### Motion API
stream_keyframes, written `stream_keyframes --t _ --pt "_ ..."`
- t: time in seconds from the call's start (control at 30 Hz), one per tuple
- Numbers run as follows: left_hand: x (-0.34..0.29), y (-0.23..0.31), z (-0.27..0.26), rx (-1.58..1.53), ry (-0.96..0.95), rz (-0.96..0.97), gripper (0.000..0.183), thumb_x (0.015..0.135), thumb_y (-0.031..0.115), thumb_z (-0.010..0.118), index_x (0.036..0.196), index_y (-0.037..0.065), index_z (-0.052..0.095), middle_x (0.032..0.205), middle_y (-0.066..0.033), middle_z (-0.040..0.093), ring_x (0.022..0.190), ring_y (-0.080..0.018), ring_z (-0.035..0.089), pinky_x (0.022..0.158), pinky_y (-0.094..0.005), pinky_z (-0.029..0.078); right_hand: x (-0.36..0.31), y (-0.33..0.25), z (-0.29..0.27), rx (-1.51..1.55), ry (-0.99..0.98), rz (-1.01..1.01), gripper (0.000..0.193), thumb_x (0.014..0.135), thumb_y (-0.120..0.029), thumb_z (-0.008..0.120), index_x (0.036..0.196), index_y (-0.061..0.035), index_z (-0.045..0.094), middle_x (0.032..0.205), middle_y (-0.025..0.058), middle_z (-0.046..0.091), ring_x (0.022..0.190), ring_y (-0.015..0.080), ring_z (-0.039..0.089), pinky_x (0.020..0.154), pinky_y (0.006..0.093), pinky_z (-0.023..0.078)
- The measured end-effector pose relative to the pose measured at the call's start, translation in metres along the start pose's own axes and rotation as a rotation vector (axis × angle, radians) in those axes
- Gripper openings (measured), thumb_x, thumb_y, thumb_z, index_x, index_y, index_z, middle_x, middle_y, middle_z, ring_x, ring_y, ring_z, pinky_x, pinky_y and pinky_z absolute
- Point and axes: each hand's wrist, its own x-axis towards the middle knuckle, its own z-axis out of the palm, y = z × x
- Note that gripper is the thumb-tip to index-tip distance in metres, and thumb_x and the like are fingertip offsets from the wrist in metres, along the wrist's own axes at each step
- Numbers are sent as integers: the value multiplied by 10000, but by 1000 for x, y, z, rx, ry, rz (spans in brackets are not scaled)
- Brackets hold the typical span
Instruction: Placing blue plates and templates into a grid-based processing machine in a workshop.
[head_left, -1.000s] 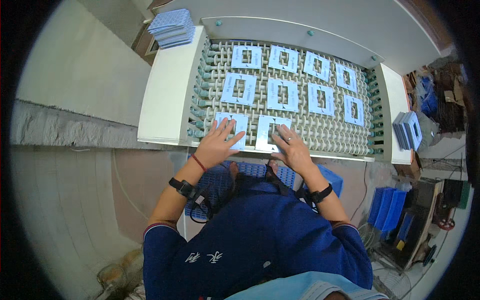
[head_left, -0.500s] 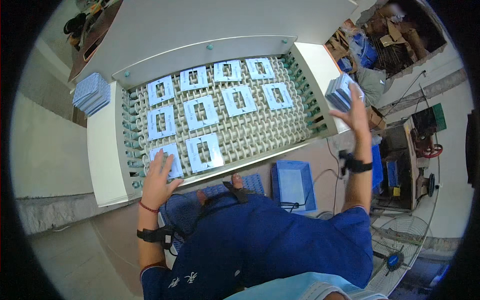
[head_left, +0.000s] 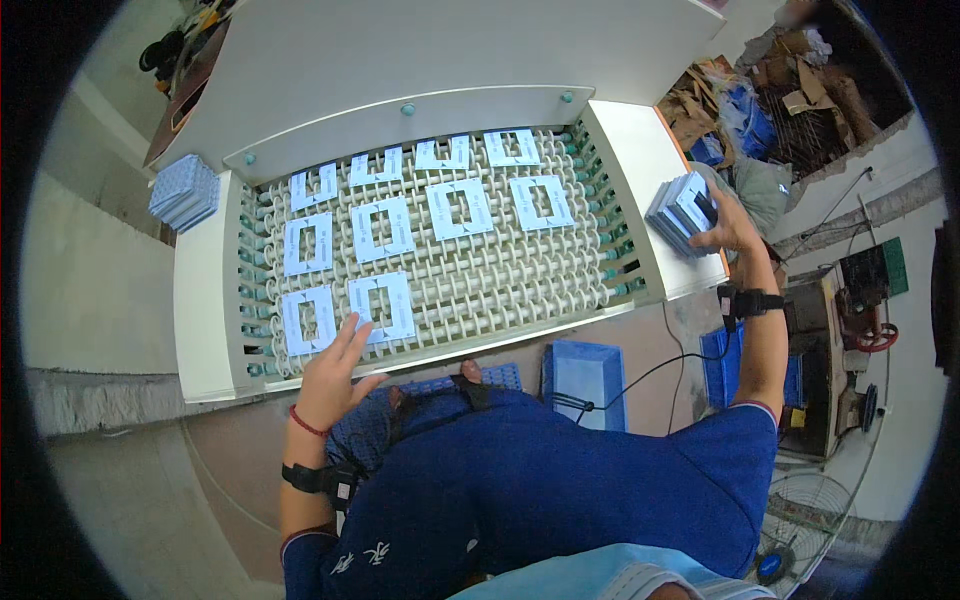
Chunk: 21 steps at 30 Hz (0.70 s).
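Note:
Pale blue rectangular plates with rectangular cut-outs, such as the plate (head_left: 362, 238), lie in rows on the roller conveyor (head_left: 520, 275). My left hand (head_left: 335, 380) is over the conveyor's near edge, fingers stretched out and apart, fingertips at the nearest plate (head_left: 400, 308). It grips nothing. On the white right-hand ledge leans a stack of similar plates (head_left: 676, 212). My right hand (head_left: 735, 222) is at this stack's right side, with thumb and fingers closed round the edge of the front plate; how many plates it grips is hidden.
Another stack of plates (head_left: 184, 190) rests on the left ledge (head_left: 208, 300). A grey cover (head_left: 440, 50) rises behind the conveyor. On the floor nearby are a blue bin (head_left: 588, 385) and a dark cable (head_left: 650, 375). A floor fan (head_left: 800, 520) stands at lower right.
The plates on the rollers have shifted toward the far side, the farthest row now partly under the cover. My right hand has closed on the stack; my left has moved slightly right.

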Motion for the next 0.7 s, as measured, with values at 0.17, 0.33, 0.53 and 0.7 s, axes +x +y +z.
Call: stream_keyframes --t 0.17,0.33,0.53,0.7 --pt "7 14 2 -16 -23 3 669 687 242 728 1258 61 430 1297 -185 428 1076 -351 520 841 -371 472 -18 -3 7 -44 181 34 1078 412 -311 779 1327 0 300 1157 248 491 1054 384 486 906 396 398" --pt "12 12 4 -51 61 144 627 737 297 690 1258 60 433 1276 -162 456 1000 -309 570 795 -349 492 -43 -31 6 -77 435 8 1016 423 -296 766 1296 -8 332 1134 253 494 1025 394 489 887 417 407" --pt "23 20 -9 -683 -57 -78 613 775 197 667 1288 12 387 1281 -169 454 1146 -271 487 924 -352 427 -76 -111 32 551 449 -222 1073 481 -326 794 1318 88 268 1209 191 472 1079 249 490 908 324 389" --pt "20 29 28 -1331 71 -161 590 810 74 594 1320 -10 309 1254 -156 471 1170 -228 453 979 -360 369 -66 -277 119 810 -34 -383 1085 475 -403 795 1316 63 292 1182 240 487 1098 334 495 949 377 377"
